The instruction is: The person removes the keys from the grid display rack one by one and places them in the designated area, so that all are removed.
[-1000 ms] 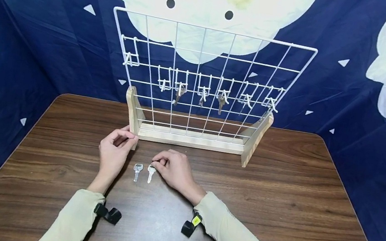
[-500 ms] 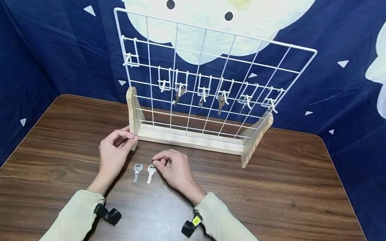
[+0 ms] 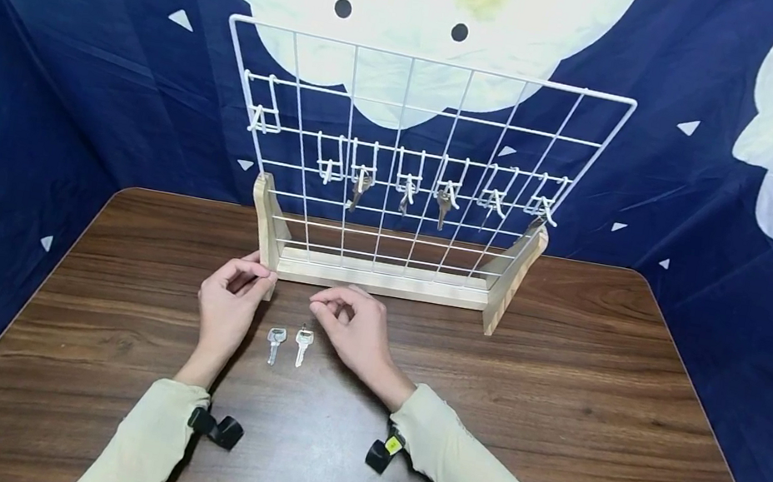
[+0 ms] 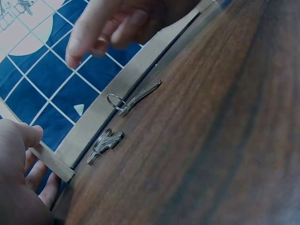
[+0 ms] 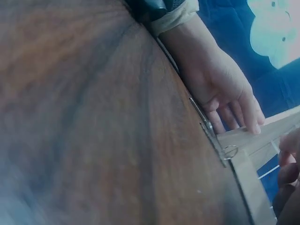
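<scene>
Two silver keys lie side by side on the table: a left key (image 3: pixel 276 335) and a right key (image 3: pixel 304 338). A thin metal ring (image 4: pixel 116 101) on the right key stands up in the left wrist view. My left hand (image 3: pixel 227 309) grips the left wooden leg (image 3: pixel 269 227) of a white wire grid rack, thumb on one side and fingers on the other. Just above and right of the right key hovers my right hand (image 3: pixel 353 328), apart from it, fingers loosely bent with nothing seen between them.
The wire grid (image 3: pixel 400 121) rises from a pale wooden base bar (image 3: pixel 380 282) behind the hands. Several white hooks hang along it, and some carry keys, such as a hanging key (image 3: pixel 443 208). A lone hook (image 3: pixel 263 119) sits higher at the left.
My right hand has let go of the ring on the right key and moved slightly up and away. The left hand has stayed on the leg.
</scene>
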Demonstrator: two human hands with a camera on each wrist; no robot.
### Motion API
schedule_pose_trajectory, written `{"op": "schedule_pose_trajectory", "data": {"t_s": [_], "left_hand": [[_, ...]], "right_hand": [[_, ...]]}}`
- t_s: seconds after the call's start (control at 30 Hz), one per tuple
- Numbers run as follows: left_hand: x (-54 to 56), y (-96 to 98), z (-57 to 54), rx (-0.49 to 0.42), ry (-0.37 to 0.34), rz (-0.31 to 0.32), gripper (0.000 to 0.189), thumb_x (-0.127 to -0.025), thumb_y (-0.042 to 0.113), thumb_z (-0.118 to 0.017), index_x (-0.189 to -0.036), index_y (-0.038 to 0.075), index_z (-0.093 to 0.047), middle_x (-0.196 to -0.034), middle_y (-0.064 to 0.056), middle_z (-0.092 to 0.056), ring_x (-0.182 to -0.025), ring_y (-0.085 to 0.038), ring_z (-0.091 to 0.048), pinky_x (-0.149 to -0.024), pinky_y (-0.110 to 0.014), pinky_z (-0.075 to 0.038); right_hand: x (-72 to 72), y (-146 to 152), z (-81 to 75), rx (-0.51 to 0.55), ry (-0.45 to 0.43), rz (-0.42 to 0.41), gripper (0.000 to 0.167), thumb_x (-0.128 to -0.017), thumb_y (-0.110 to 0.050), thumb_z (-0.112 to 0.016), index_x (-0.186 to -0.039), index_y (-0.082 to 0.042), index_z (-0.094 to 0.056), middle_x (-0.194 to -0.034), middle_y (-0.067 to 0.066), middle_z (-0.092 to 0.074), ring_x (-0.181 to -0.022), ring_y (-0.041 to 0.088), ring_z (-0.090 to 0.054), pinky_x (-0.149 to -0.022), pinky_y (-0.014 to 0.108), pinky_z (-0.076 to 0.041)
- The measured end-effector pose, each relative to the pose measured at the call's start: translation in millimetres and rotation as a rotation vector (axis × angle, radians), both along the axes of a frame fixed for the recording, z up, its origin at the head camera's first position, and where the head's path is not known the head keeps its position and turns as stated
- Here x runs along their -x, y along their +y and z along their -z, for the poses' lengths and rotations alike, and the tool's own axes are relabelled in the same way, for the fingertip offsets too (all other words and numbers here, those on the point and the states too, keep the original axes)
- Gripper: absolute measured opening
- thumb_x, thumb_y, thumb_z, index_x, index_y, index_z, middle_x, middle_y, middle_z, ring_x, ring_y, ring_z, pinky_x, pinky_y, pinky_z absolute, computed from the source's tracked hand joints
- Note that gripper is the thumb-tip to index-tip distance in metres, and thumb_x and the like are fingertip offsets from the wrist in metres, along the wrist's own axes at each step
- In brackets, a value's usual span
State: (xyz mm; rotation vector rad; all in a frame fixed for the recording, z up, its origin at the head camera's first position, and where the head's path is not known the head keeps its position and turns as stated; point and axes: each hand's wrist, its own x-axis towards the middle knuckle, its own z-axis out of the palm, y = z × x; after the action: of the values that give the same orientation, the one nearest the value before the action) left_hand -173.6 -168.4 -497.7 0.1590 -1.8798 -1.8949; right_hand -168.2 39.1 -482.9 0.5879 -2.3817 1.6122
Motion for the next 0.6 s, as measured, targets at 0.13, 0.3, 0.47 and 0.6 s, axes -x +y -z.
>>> {"op": "schedule_pose_trajectory", "data": {"t_s": [0.13,0.3,0.47,0.6], "left_hand": [[-0.2,-0.2,0.2,0.001,0.004,-0.002,0.011,-0.094,-0.014,-0.079,-0.099,-0.019,-0.07,-0.117,0.015,-0.076,-0.108,-0.001,-0.075,-0.095,-0.017,-0.061],[-0.4,-0.1,0.5,-0.005,0.006,0.002,0.012,-0.095,-0.013,-0.079,-0.099,-0.019,-0.07,-0.118,0.013,-0.076,-0.108,-0.001,-0.075,-0.095,-0.016,-0.061],[-0.2,-0.1,0.4,-0.004,0.008,0.001,0.011,-0.094,-0.014,-0.079,-0.099,-0.019,-0.07,-0.117,0.015,-0.076,-0.108,-0.001,-0.075,-0.095,-0.015,-0.061],[-0.2,0.1,-0.1,-0.002,0.007,-0.001,0.011,-0.094,-0.014,-0.079,-0.099,-0.02,-0.07,-0.116,0.017,-0.076,-0.108,0.0,-0.075,-0.095,-0.015,-0.061]], "right_hand": [[-1.8,-1,-7.3,0.036,0.02,0.001,0.006,-0.096,-0.009,-0.087,-0.102,-0.01,-0.086,-0.085,0.001,-0.072,-0.063,-0.002,-0.051,-0.056,0.016,-0.046],[-4.2,-1,-17.1,0.087,0.015,-0.004,0.008,-0.097,-0.008,-0.085,-0.104,-0.007,-0.085,-0.088,0.004,-0.074,-0.058,-0.001,-0.049,-0.051,0.016,-0.042],[-5.4,1,-29.4,0.138,0.01,-0.004,0.009,-0.097,-0.006,-0.085,-0.106,-0.004,-0.084,-0.09,0.007,-0.075,-0.061,0.0,-0.049,-0.055,0.015,-0.042],[-5.2,3,-40.2,0.191,0.003,0.004,0.01,-0.097,-0.006,-0.084,-0.107,-0.004,-0.084,-0.092,0.009,-0.075,-0.06,0.002,-0.048,-0.053,0.016,-0.04]]}}
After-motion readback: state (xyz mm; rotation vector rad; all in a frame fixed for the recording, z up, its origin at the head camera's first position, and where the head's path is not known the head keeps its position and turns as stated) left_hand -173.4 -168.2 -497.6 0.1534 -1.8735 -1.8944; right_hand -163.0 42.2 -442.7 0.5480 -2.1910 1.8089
